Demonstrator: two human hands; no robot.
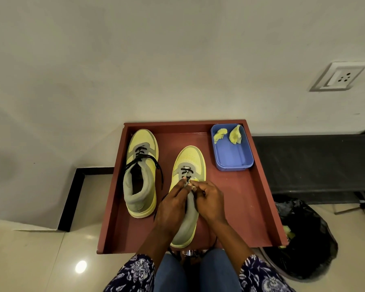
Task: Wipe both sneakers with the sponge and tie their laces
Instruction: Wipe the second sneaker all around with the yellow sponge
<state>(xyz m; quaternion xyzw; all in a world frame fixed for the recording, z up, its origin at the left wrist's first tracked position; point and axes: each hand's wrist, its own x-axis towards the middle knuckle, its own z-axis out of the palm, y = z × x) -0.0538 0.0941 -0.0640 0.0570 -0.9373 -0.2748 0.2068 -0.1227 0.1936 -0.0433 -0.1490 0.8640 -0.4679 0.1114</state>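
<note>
Yellow-and-grey sneakers sit side by side in a reddish-brown tray [261,186] on the floor, toes toward the wall. The far-left sneaker [141,173] has black laces [156,163] hanging loose over its collar, untied. The nearer sneaker [188,186] is under both hands: left hand [173,205] lies along the tongue with fingertips at the upper eyelets, right hand [209,199] meets it there, fingers curled. Both appear to pinch lace at that spot, though the strands are hidden under the fingers, so which end each holds cannot be told. Torn yellow sponge pieces [228,133] lie in a blue tub [232,152] at the tray's far right corner, well apart from the hands. Judgement: lace tying on this shoe is in hand. Risks: a lace tail trails off the tray's near edge by the knees and could snag or get pulled through short; uneven tension could leave a slack knot; the light shoe may slide or tip, since nothing braces it.
</note>
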